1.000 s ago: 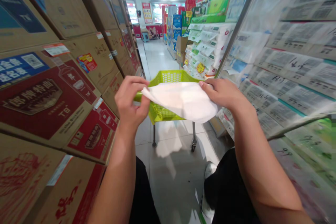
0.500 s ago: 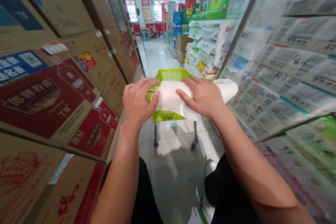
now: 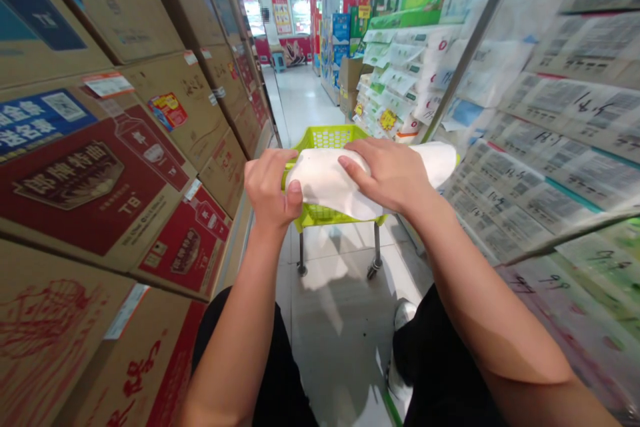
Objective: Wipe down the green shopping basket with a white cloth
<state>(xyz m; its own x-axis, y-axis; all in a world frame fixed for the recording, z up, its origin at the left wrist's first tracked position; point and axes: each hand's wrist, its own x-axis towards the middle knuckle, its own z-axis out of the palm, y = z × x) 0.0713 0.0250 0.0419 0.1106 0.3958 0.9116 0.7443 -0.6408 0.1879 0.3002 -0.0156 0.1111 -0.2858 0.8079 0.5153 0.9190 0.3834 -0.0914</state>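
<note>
A white cloth [image 3: 325, 180] lies draped along the near rim of a lime-green wheeled basket cart [image 3: 327, 139] in a shop aisle. My left hand [image 3: 267, 187] is closed round the cloth's left end at the cart's handle. My right hand [image 3: 393, 173] presses down on the cloth's middle with its fingers curled over it. The cloth's right end [image 3: 440, 160] sticks out past my right hand. My legs in black clothing and one shoe [image 3: 400, 347] show below.
Stacked cardboard cartons [image 3: 125, 167] with red and blue labels wall the left side. Shelves of wrapped paper goods [image 3: 540, 133] behind a slanted metal rail line the right. The tiled aisle [image 3: 300, 97] runs ahead to displays under a "DAILY" sign.
A second ago both hands held the cloth spread in the air. Since then they have brought it down onto the cart's rim, my right hand sliding left over its middle.
</note>
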